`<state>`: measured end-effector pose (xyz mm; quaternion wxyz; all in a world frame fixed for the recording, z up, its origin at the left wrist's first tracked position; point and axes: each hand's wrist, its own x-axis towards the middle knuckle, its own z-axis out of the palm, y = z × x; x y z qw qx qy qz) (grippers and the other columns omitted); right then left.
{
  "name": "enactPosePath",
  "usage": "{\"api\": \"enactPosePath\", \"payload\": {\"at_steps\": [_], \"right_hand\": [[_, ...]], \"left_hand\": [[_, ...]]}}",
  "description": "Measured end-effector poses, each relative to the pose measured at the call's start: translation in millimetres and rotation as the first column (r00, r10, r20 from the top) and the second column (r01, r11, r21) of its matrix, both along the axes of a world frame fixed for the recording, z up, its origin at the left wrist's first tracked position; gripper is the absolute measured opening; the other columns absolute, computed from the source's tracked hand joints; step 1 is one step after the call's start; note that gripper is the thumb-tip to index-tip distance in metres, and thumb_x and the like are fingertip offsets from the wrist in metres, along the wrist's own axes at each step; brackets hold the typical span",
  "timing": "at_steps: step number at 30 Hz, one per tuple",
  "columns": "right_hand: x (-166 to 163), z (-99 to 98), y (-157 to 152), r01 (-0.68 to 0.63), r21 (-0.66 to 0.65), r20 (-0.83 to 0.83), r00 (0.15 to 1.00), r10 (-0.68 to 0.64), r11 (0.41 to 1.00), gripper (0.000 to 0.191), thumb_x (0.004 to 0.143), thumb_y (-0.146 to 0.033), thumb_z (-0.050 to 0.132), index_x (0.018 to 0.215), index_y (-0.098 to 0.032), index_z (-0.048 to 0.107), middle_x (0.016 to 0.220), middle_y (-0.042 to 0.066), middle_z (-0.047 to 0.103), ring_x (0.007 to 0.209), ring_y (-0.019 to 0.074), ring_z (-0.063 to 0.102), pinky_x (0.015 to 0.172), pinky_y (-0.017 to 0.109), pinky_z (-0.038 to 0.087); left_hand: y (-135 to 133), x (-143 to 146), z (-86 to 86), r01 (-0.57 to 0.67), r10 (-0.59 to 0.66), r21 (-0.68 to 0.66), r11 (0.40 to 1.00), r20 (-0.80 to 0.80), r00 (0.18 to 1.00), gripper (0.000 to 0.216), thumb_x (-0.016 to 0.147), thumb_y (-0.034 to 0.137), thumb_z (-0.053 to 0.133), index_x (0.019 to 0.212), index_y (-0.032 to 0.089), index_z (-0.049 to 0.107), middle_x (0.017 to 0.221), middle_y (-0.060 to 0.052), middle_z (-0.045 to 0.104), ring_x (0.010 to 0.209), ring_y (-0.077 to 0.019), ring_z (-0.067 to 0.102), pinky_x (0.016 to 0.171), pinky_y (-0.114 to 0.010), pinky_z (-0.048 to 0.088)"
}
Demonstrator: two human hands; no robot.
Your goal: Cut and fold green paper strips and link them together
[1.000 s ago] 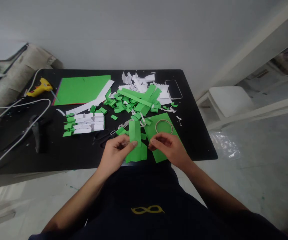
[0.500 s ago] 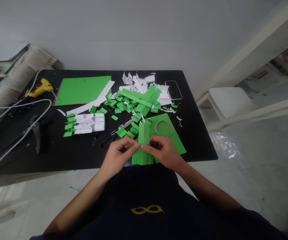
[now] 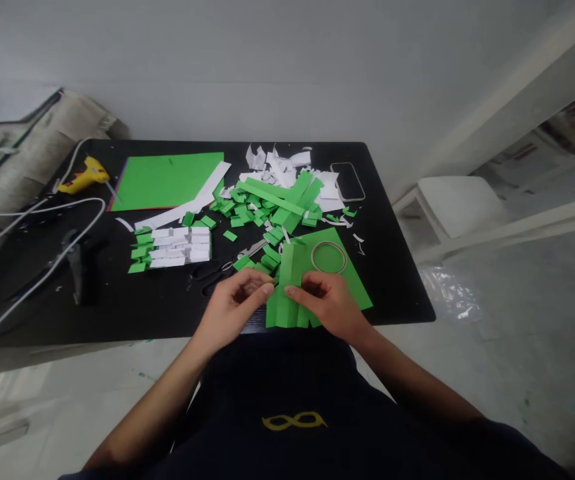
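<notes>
A creased green paper stands upright over the table's front edge, with lengthwise folds and a cut lower edge. My right hand pinches it from the right, thumb in front and the other fingers curled behind. At its left edge is my left hand, closed, thumb against fingertips; the contact there is partly hidden. Behind the paper lies a flat green sheet with a roll of tape on it. Black-handled scissors lie beyond my left hand, partly under small folded green pieces.
White paper scraps and green strips are heaped at the back. A white-and-green assembly of folded pieces sits left. Farther left are green sheets, a yellow glue gun, its white cable and a black tool. A clear phone case lies back right.
The green paper has opened out from a narrow folded strip, showing more creases. My left fingertips have shifted slightly left, away from the right thumb.
</notes>
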<state>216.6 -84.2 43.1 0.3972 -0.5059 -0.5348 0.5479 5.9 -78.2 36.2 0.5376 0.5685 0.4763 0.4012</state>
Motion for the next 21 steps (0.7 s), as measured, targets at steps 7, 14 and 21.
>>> {"api": "enactPosePath", "payload": {"at_steps": [7, 14, 21], "right_hand": [[1.3, -2.8, -2.7, -0.022, -0.019, -0.033, 0.999, 0.021, 1.000, 0.040, 0.081, -0.045, 0.085, 0.065, -0.021, 0.057, 0.062, -0.006, 0.046, 0.057, 0.0108, 0.042, 0.054, 0.027, 0.036], [2.8, -10.7, -4.4, 0.032, -0.060, -0.107, 0.994, -0.039, 0.998, 0.029, 0.080, -0.038, 0.086, 0.098, -0.024, 0.070, 0.080, 0.000, 0.072, 0.075, 0.0186, 0.069, 0.066, 0.032, 0.054], [4.5, -9.9, -5.4, 0.011, -0.026, -0.140, 0.990, -0.015, 1.000, 0.023, 0.084, -0.035, 0.083, 0.102, -0.026, 0.072, 0.093, 0.002, 0.076, 0.091, 0.0209, 0.074, 0.085, 0.038, 0.061]], "left_hand": [[-2.8, 13.2, -3.0, 0.014, -0.013, -0.024, 1.000, 0.035, 0.999, 0.016, 0.088, 0.032, 0.076, 0.084, 0.017, 0.074, 0.065, 0.002, 0.062, 0.058, -0.0106, 0.054, 0.056, -0.022, 0.044], [-3.0, 11.9, -5.6, 0.024, -0.018, -0.059, 0.998, 0.110, 0.994, 0.015, 0.087, 0.029, 0.078, 0.094, 0.018, 0.074, 0.071, 0.001, 0.066, 0.064, -0.0127, 0.059, 0.062, -0.025, 0.049], [-4.2, 11.6, -5.4, 0.023, -0.023, 0.001, 1.000, 0.099, 0.995, 0.011, 0.089, 0.027, 0.075, 0.096, 0.019, 0.071, 0.074, 0.001, 0.062, 0.066, -0.0125, 0.055, 0.063, -0.024, 0.046]]}}
